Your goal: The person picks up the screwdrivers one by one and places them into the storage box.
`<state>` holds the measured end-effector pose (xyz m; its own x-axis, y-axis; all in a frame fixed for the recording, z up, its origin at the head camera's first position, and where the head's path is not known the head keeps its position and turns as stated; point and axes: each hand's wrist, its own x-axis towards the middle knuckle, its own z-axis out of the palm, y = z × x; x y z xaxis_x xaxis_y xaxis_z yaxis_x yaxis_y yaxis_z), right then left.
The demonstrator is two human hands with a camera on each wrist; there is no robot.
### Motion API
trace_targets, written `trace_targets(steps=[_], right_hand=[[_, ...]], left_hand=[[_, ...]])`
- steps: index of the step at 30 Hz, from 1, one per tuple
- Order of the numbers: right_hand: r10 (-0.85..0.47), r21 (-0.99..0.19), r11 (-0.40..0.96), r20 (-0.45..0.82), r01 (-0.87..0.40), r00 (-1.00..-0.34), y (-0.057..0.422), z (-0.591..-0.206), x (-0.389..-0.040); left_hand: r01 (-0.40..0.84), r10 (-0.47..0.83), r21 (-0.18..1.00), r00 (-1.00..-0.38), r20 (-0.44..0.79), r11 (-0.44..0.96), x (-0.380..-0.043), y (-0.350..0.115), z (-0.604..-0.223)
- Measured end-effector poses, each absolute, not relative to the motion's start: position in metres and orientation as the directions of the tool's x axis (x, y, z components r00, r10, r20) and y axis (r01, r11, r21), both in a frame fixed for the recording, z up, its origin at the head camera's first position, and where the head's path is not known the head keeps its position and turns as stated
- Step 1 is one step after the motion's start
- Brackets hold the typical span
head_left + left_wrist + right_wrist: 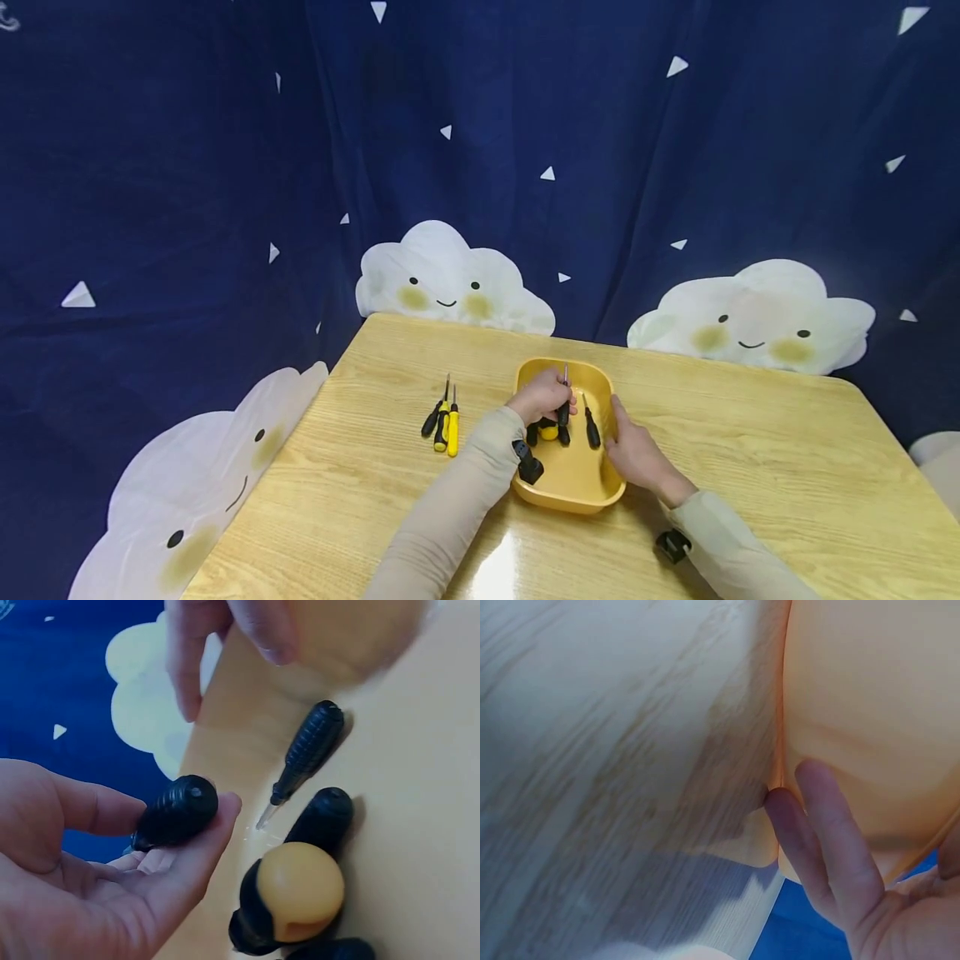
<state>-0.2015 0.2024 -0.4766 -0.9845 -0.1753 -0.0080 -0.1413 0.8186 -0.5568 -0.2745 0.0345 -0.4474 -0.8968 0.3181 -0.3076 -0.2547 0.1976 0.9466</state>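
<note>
A yellow plastic bin (pixel 570 479) stands on the table between both hands. My left hand (pixel 546 398) reaches over its left wall and holds a black-handled screwdriver (pixel 180 810) between thumb and fingers, blade pointing away, above the bin floor. Inside the bin lie another black screwdriver (pixel 592 429), a rounded yellow-and-black handle end (pixel 300 889) and further black handles (pixel 322 817), partly hidden by the left hand and arm. At the bin's right wall my right hand (pixel 637 450) grips the side, with fingers along the outer face and thumb at the rim.
Left of the bin, a black-handled screwdriver (pixel 431 419), a yellow-and-black one (pixel 442 432) and a yellow one (pixel 453 433) lie side by side on the wooden table (pixel 360 467). A dark blue curtain (pixel 487 150) with clouds hangs behind and at the left.
</note>
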Motion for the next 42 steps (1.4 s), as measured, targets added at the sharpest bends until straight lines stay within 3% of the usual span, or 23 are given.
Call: trace_targets(steps=[13,42], right_hand=[[-0.177,-0.543,0.827,-0.006,-0.145,-0.984,0.204,-0.474,-0.205],[-0.182,-0.564,0.814,-0.02,-0.139,-0.983,0.202,-0.474,-0.201]], left_hand=[[-0.243,0.352,0.93,-0.875,-0.333,0.275,-0.274,0.044,-0.453],[-0.234,0.367,0.928,-0.869,-0.333,0.289,-0.274,0.044,-0.465]])
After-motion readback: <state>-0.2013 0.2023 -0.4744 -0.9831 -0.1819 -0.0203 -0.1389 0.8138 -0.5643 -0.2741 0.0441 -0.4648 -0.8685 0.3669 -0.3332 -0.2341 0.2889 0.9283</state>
